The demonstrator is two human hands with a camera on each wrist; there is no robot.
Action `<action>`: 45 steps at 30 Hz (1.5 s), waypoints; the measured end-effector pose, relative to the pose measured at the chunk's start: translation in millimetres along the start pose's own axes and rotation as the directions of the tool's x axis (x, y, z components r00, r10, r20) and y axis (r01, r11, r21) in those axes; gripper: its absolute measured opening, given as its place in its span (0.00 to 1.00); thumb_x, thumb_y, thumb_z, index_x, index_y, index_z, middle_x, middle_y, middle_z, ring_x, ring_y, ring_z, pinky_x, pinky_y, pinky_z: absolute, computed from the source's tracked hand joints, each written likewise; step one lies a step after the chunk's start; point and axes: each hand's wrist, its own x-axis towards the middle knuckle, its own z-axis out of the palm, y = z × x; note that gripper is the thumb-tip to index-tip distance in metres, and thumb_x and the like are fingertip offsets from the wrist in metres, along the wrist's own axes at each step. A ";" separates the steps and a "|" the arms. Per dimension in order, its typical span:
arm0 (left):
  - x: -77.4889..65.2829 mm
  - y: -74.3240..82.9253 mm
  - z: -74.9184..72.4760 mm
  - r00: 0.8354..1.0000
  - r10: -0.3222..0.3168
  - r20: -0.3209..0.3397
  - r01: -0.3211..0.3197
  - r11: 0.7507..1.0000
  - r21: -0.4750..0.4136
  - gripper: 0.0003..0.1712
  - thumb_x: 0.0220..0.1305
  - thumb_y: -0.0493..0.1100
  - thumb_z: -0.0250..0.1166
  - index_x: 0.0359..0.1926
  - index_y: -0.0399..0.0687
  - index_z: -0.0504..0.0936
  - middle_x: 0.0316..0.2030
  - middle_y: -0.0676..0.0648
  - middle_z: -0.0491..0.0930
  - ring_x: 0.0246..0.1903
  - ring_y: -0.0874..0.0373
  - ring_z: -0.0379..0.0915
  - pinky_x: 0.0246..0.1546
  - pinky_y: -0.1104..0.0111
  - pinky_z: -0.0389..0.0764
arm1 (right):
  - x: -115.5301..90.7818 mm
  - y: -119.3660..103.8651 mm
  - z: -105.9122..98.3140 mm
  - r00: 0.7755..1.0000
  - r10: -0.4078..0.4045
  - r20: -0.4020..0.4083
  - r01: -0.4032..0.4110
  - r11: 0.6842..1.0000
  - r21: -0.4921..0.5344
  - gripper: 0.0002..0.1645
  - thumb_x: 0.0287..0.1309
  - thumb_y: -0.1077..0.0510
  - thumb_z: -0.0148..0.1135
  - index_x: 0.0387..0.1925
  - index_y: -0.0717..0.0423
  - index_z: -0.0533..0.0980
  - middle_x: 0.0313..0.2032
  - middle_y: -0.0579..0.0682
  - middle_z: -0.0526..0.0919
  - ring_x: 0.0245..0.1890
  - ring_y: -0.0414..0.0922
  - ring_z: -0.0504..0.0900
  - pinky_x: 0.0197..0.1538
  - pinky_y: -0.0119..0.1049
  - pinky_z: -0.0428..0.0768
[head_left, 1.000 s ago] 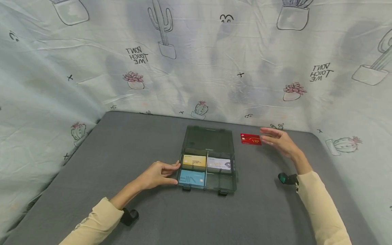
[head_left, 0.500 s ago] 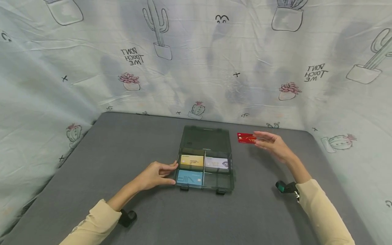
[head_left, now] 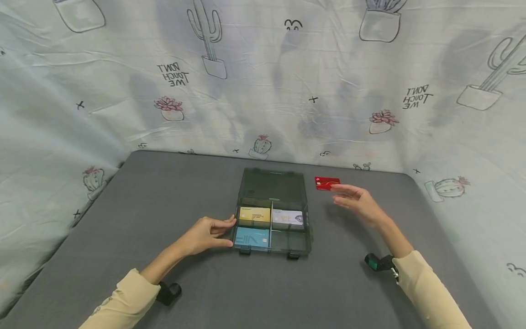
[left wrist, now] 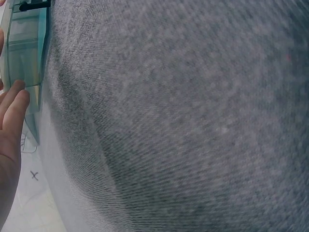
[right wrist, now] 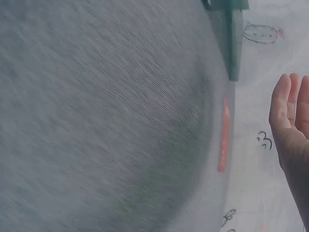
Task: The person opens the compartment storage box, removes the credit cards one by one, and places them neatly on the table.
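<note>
A dark see-through organizer box (head_left: 291,240) lies with its lid (head_left: 271,185) folded back. Its compartments hold a yellow card (head_left: 255,214), a white card (head_left: 287,217) and a blue card (head_left: 251,237); the front right compartment is empty. My left hand (head_left: 203,237) rests at the box's left side, thumb near the front corner and fingers extended further back. A red VIP card (head_left: 323,183) lies on the table right of the lid. Over that side hangs my right hand (head_left: 361,208), fingers loosely extended and holding nothing, its fingertips overlapping the card's right end in the head view.
The grey table (head_left: 246,292) carries the box and the red card. Behind it hangs a white curtain (head_left: 255,91) printed with cacti. Each wrist wears a black camera, like the right one (head_left: 378,262).
My right hand has moved left and toward me, its fingertips passing over the red card. My left hand stays at the box. The whole head view has shifted slightly.
</note>
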 end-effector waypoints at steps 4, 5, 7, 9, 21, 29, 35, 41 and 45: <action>0.5 -0.6 -0.5 1.000 0.001 0.001 -0.001 1.000 -0.008 0.39 0.53 0.43 0.73 0.62 0.31 0.70 0.65 0.34 0.62 0.60 0.43 0.68 0.54 0.64 0.77 | -4.1 5.4 7.8 1.000 0.001 0.011 -0.001 0.999 -0.034 0.22 0.62 0.74 0.55 0.58 0.63 0.74 0.52 0.40 0.81 0.51 0.42 0.81 0.54 0.34 0.79; 0.5 -0.7 -0.5 1.000 0.001 0.001 -0.001 1.000 -0.010 0.39 0.53 0.43 0.73 0.62 0.31 0.70 0.65 0.34 0.62 0.60 0.43 0.68 0.54 0.64 0.77 | -5.2 6.5 9.7 1.000 0.002 0.016 -0.002 0.999 -0.047 0.22 0.62 0.73 0.55 0.58 0.65 0.72 0.52 0.40 0.81 0.51 0.43 0.81 0.54 0.34 0.79; 0.5 -0.4 -0.5 1.000 0.001 0.004 -0.001 1.000 -0.017 0.38 0.53 0.42 0.73 0.62 0.31 0.70 0.65 0.35 0.62 0.60 0.43 0.68 0.54 0.64 0.77 | -7.9 8.5 13.1 1.000 0.005 0.025 -0.003 0.998 -0.070 0.23 0.62 0.73 0.56 0.59 0.69 0.70 0.52 0.41 0.81 0.51 0.44 0.81 0.53 0.34 0.80; 0.4 0.0 -0.5 1.000 -0.001 0.005 0.001 1.000 -0.022 0.38 0.53 0.42 0.73 0.62 0.31 0.70 0.66 0.35 0.62 0.60 0.43 0.67 0.54 0.64 0.77 | -10.5 10.3 16.7 0.999 0.005 0.036 -0.002 0.997 -0.083 0.23 0.63 0.73 0.56 0.59 0.71 0.69 0.54 0.44 0.80 0.52 0.46 0.81 0.53 0.34 0.80; 0.0 0.7 -1.9 1.000 -0.005 0.012 0.005 1.000 -0.015 0.39 0.53 0.43 0.73 0.63 0.31 0.70 0.66 0.35 0.62 0.60 0.43 0.67 0.54 0.63 0.77 | -23.7 20.2 43.9 0.991 0.014 0.133 -0.012 1.000 -0.013 0.22 0.63 0.73 0.54 0.59 0.75 0.67 0.57 0.61 0.76 0.51 0.46 0.80 0.55 0.38 0.80; -1.1 2.1 -2.0 1.000 -0.003 0.013 0.003 1.000 -0.022 0.39 0.53 0.42 0.73 0.63 0.31 0.70 0.66 0.35 0.62 0.61 0.43 0.66 0.55 0.64 0.76 | -24.6 24.2 56.1 0.988 0.075 0.133 -0.076 0.997 -0.003 0.24 0.63 0.71 0.56 0.60 0.76 0.66 0.54 0.53 0.78 0.49 0.43 0.80 0.51 0.38 0.82; -1.3 1.4 -4.0 1.000 0.008 0.022 -0.007 0.999 -0.045 0.39 0.53 0.42 0.73 0.63 0.30 0.69 0.66 0.34 0.61 0.61 0.42 0.66 0.56 0.64 0.76 | -19.8 28.7 63.7 0.988 0.142 0.059 -0.140 0.989 -0.038 0.25 0.64 0.67 0.58 0.59 0.76 0.66 0.56 0.54 0.77 0.48 0.40 0.79 0.49 0.37 0.83; -1.5 1.1 -5.6 1.000 0.018 0.019 -0.017 0.999 -0.041 0.39 0.54 0.42 0.72 0.63 0.29 0.69 0.66 0.33 0.61 0.61 0.41 0.66 0.55 0.63 0.76 | -11.0 30.3 73.1 0.984 0.176 0.037 -0.172 0.981 -0.086 0.25 0.64 0.62 0.60 0.59 0.72 0.70 0.58 0.65 0.73 0.44 0.38 0.79 0.45 0.35 0.83; -0.6 0.6 -6.2 0.999 0.030 0.024 -0.029 0.999 -0.038 0.38 0.55 0.41 0.72 0.63 0.29 0.69 0.66 0.32 0.61 0.61 0.40 0.66 0.55 0.62 0.77 | -6.0 27.6 79.2 0.985 0.172 0.031 -0.168 0.979 -0.113 0.26 0.63 0.61 0.62 0.59 0.70 0.71 0.52 0.63 0.76 0.36 0.39 0.78 0.38 0.33 0.84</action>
